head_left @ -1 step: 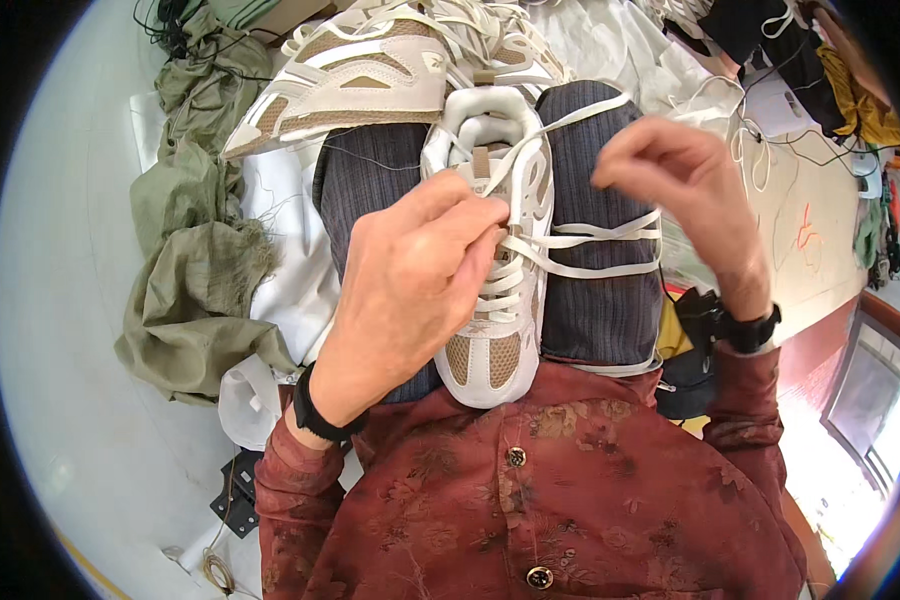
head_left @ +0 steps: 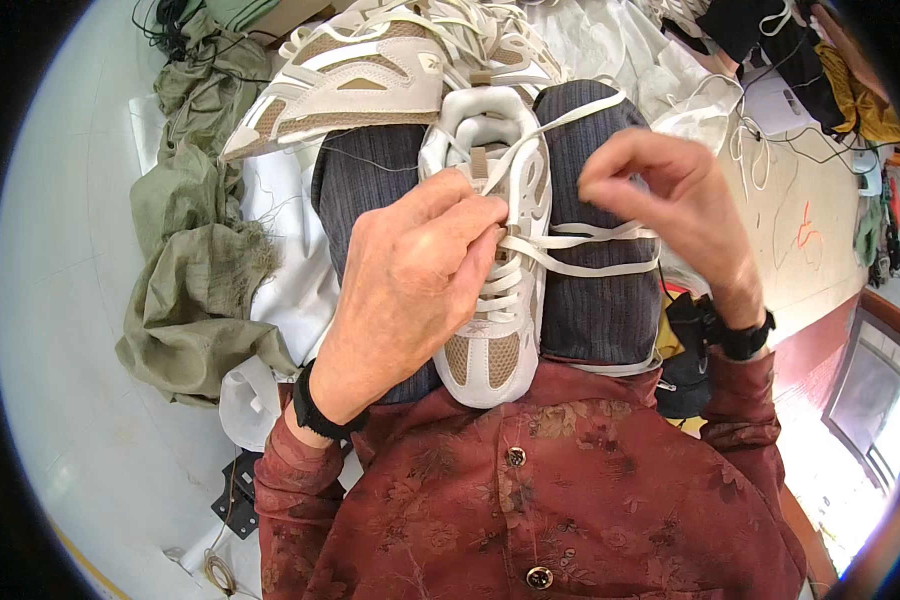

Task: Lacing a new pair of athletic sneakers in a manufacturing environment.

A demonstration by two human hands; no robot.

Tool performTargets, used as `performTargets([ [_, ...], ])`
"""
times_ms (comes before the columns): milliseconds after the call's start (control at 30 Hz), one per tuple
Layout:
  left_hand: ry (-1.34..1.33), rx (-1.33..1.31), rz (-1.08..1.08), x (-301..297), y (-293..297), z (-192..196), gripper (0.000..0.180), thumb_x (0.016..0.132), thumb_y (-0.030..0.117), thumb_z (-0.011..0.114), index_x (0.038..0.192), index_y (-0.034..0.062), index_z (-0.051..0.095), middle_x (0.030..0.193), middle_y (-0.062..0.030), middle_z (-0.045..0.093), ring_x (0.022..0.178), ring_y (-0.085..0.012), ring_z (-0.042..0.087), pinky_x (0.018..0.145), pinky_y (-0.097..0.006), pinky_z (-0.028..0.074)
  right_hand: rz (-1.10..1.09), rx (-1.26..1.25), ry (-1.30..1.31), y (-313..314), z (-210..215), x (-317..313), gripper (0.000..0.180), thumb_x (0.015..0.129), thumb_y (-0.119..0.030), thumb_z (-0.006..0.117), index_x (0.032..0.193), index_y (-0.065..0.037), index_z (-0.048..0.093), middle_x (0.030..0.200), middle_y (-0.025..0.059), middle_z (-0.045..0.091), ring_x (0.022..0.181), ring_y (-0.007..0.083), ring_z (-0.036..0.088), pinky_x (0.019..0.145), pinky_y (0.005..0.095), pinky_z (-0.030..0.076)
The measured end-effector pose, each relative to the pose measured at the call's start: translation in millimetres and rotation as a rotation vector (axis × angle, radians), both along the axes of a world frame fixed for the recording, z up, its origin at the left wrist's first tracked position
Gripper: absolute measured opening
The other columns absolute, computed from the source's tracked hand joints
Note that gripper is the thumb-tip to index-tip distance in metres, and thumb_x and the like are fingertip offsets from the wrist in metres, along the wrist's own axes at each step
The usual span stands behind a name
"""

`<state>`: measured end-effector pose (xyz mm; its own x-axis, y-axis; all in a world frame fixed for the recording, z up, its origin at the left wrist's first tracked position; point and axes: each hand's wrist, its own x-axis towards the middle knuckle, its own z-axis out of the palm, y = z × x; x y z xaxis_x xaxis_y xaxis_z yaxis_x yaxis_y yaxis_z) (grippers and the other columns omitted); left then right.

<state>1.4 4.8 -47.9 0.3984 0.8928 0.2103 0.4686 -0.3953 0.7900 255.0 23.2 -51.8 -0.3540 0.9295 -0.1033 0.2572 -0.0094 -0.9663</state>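
Note:
A beige and white sneaker point(head_left: 493, 362) with tan mesh rests between my thighs, its toe toward me. Off-white shoelace point(head_left: 500, 290) crosses its front, and loose strands stretch right across my dark trouser leg point(head_left: 595, 315). My left hand point(head_left: 410, 285) is closed in a pinch over the lacing at the sneaker's middle, shut on the shoelace; its fingers hide part of the eyelets. Over the right thigh hovers my right hand point(head_left: 660, 195), thumb and index finger pressed together. Whatever its fingertips hold, if anything, I cannot make out.
More matching sneakers point(head_left: 355, 80) with loose laces are heaped at the far side. Olive cloth point(head_left: 195, 310) and white fabric point(head_left: 290, 245) lie to the left. Thin cords point(head_left: 755, 160) trail over the pale table point(head_left: 805, 215) on the right.
My right hand has shifted slightly left, nearer the sneaker. The loose lace strands beside it have moved a little. My left hand stays in place.

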Motion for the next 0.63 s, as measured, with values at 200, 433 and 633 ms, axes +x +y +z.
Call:
performTargets([
  [200, 0.062, -0.134, -0.05, 0.6, 10.9, 5.0, 0.015, 0.078, -0.003, 0.067, 0.091, 0.0004, 0.071, 0.076, -0.0098, 0.06, 0.063, -0.0228, 0.061, 0.056, -0.033, 0.046, 0.09, 0.016, -0.059, -19.1, 6.4, -18.2, 0.01, 0.086, -0.006, 0.071, 0.085, 0.003, 0.067, 0.076, 0.0041, 0.065, 0.072, 0.0105, 0.059, 0.067, 0.0266, 0.049],
  [433, -0.013, -0.174, -0.098, 1.1, 11.4, -5.1, 0.018, 0.079, -0.003, 0.067, 0.095, 0.0013, 0.073, 0.07, -0.0034, 0.057, 0.053, -0.0085, 0.044, 0.049, -0.025, 0.034, 0.016, 0.131, -0.038, -28.3, -6.2, -32.9, 0.01, 0.083, -0.004, 0.07, 0.083, 0.004, 0.064, 0.073, 0.009, 0.064, 0.069, 0.0149, 0.061, 0.066, 0.0284, 0.049],
  [633, 0.1, -0.233, -0.19, -2.8, 19.7, -1.7, 0.018, 0.08, 0.001, 0.066, 0.096, 0.0021, 0.074, 0.07, -0.004, 0.058, 0.054, -0.0127, 0.049, 0.052, -0.028, 0.039, -0.028, 0.102, -0.03, -31.3, -5.9, -36.2, 0.01, 0.083, -0.005, 0.069, 0.083, 0.004, 0.064, 0.073, 0.0112, 0.064, 0.069, 0.0178, 0.062, 0.066, 0.0299, 0.05],
])
